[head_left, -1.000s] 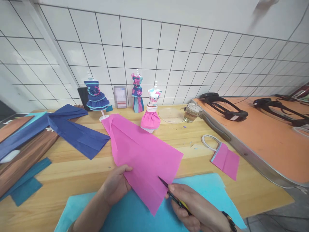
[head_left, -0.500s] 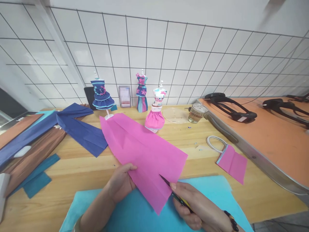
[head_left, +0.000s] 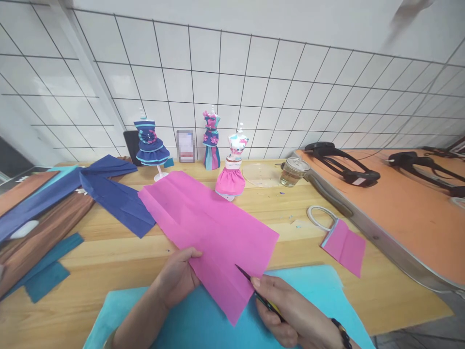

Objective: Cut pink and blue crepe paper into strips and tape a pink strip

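Observation:
My left hand [head_left: 179, 274] pinches the near left edge of a large pink sheet [head_left: 214, 218], thumb on top and fingers underneath. The sheet looks like thin fabric or crepe paper and has faint creases. In my right hand [head_left: 281, 308] are scissors [head_left: 268, 304] with a black and yellow handle. One dark pointed blade lies over the pink sheet near its right end, pointing up and left; the other blade is hidden. Beneath both hands spreads a light blue sheet [head_left: 305, 281].
Behind stand small mannequins in a blue dress [head_left: 150, 150], a multicoloured dress [head_left: 211, 140] and a pink skirt [head_left: 230, 182]. A phone [head_left: 186, 146] and a lidded glass [head_left: 294, 172] are near the wall. White tape roll [head_left: 312, 223] and pink piece [head_left: 345, 247] lie right, blue strips [head_left: 119, 203] left.
The far left end of the pink sheet has shifted left and lower. The whole view has turned slightly; both hands keep their holds.

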Tool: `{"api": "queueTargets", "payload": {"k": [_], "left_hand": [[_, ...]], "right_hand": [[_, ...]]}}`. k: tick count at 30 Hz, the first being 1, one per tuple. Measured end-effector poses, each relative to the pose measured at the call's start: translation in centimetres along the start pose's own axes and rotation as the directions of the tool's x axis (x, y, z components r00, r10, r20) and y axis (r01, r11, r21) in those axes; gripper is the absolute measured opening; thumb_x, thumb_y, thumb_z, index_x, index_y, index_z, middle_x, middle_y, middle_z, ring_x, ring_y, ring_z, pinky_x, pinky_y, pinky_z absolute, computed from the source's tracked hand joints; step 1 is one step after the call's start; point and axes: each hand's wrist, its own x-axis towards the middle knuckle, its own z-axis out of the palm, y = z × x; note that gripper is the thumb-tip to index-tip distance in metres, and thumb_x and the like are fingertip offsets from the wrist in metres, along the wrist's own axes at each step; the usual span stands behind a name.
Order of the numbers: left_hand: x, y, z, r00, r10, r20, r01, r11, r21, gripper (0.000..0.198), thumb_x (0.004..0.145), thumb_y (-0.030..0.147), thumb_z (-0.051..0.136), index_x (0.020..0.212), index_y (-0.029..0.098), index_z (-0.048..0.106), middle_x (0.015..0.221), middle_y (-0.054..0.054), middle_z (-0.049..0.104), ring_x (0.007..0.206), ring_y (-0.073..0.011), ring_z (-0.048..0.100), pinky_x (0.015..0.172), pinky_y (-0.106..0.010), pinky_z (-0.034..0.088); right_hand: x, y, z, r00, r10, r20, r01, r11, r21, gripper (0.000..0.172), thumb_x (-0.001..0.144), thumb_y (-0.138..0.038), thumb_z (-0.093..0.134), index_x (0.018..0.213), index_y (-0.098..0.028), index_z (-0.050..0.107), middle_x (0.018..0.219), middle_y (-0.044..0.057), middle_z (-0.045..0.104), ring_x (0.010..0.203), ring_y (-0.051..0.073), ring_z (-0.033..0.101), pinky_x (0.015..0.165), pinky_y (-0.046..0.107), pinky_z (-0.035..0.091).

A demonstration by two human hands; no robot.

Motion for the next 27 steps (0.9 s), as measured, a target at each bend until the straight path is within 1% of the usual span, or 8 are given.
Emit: {"api": "queueTargets", "payload": {"k": [4,8,13,16,19,23,27], "left_hand": [[0.1,0.0,-0.2,1.000,0.001,0.023,-0.001,1.000,-0.008,0.027,0.073,0.005,0.046,0.097,0.007,0.059,0.089,-0.012,0.069,0.075,-0.0191,0.065,0.071,-0.033,0.051],[0.1,-0.1,-0.2,1.000,-0.002,0.021,0.002,1.000,-0.011,0.028,0.072,0.005,0.045,0.096,0.006,0.059,0.091,-0.012,0.069,0.078,-0.0203,0.065,0.074,-0.033,0.051],[-0.1,0.0,0.1,0.999,-0.012,0.034,0.012,1.000,-0.011,0.032,0.072,0.006,0.045,0.102,0.005,0.058,0.093,-0.014,0.068,0.080,-0.0221,0.065,0.075,-0.035,0.050],[-0.1,0.0,0.2,0.999,0.000,0.040,0.001,0.999,-0.034,0.031,0.072,0.005,0.045,0.098,0.006,0.060,0.090,-0.012,0.069,0.076,-0.0205,0.065,0.075,-0.034,0.050],[-0.1,0.0,0.0,0.998,-0.015,0.060,0.017,0.999,-0.039,0.029,0.072,0.005,0.044,0.096,0.006,0.061,0.089,-0.012,0.069,0.075,-0.0199,0.065,0.073,-0.033,0.050],[0.2,-0.1,-0.3,0.998,-0.018,0.066,0.020,0.999,-0.039,0.030,0.072,0.006,0.044,0.098,0.005,0.060,0.091,-0.014,0.069,0.077,-0.0211,0.065,0.074,-0.034,0.050],[0.2,-0.2,-0.4,0.997,-0.021,0.078,0.025,0.999,-0.043,0.030,0.072,0.006,0.045,0.098,0.005,0.060,0.091,-0.014,0.069,0.079,-0.0213,0.065,0.074,-0.034,0.050]], "right_hand": [[0.1,-0.2,0.2,1.000,0.006,0.000,-0.006,1.000,0.022,0.049,0.081,-0.057,0.045,0.053,-0.018,0.039,0.038,-0.010,0.026,0.027,0.001,0.018,0.025,0.013,0.013],[0.3,-0.7,0.5,1.000,0.025,-0.014,-0.025,0.999,0.023,0.050,0.080,-0.059,0.045,0.052,-0.018,0.038,0.037,-0.010,0.027,0.026,0.000,0.018,0.025,0.014,0.014],[0.8,-0.8,0.6,1.000,-0.006,-0.024,0.006,1.000,0.025,0.043,0.081,-0.056,0.047,0.061,-0.018,0.042,0.044,-0.010,0.035,0.028,0.000,0.019,0.027,0.014,0.018],[1.1,-0.6,0.5,0.999,-0.025,-0.020,0.025,0.999,0.019,0.042,0.081,-0.056,0.046,0.063,-0.018,0.041,0.046,-0.010,0.035,0.029,0.000,0.019,0.027,0.014,0.018],[1.1,-0.7,0.6,1.000,-0.021,-0.014,0.022,1.000,0.014,0.041,0.081,-0.056,0.047,0.065,-0.019,0.041,0.048,-0.010,0.035,0.029,0.000,0.019,0.028,0.014,0.017],[1.1,-0.8,0.5,1.000,-0.010,-0.019,0.010,1.000,0.005,0.040,0.080,-0.057,0.048,0.068,-0.019,0.041,0.049,-0.010,0.035,0.030,0.000,0.019,0.028,0.013,0.017],[1.2,-0.6,0.5,1.000,-0.010,-0.010,0.010,1.000,-0.009,0.042,0.081,-0.057,0.046,0.065,-0.019,0.040,0.048,-0.010,0.035,0.030,0.000,0.018,0.028,0.014,0.017]]}}
